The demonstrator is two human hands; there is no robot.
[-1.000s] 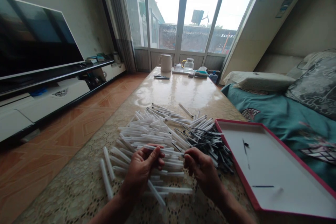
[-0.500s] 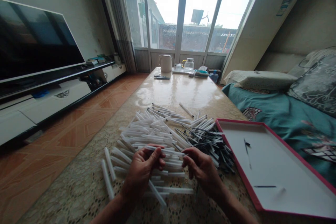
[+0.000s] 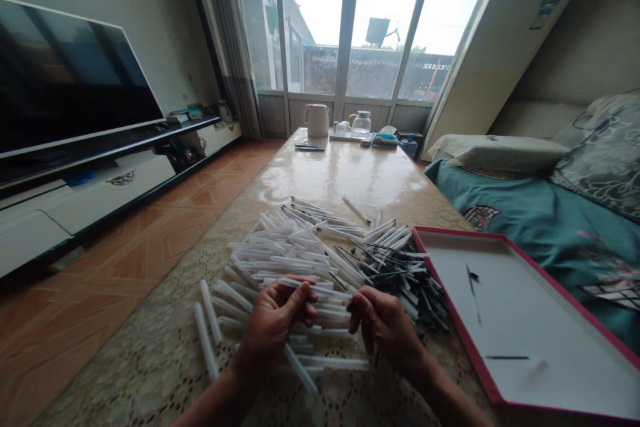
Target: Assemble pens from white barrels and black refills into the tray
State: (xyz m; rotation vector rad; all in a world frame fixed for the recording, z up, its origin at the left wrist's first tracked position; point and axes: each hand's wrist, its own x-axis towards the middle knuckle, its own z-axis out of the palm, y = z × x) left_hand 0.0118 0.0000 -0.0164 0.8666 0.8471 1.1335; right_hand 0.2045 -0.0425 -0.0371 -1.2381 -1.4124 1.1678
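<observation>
My left hand [image 3: 280, 313] is closed around a translucent white pen barrel [image 3: 325, 291], which points to the right. At the barrel's right end, the fingertips of my right hand [image 3: 380, 317] are pinched together; what lies between them is mostly hidden. A thin dark piece [image 3: 376, 359] shows just below the right palm. Beneath and behind both hands spreads a heap of white pen barrels [image 3: 280, 247]. Black-and-white pen refills [image 3: 410, 280] lie piled to the right of it, beyond my right hand.
A shallow red-rimmed white box [image 3: 540, 300] sits at the right, holding a few loose pen parts [image 3: 507, 357]. At the table's [image 3: 340, 177] far end stand a beige jug [image 3: 317, 121] and a glass teapot [image 3: 361, 123]. A green-covered couch [image 3: 500, 193] borders the right side.
The right fingers have curled slightly closer around the barrel's end. The left hand stays nearly where it was, and the view has shifted a little.
</observation>
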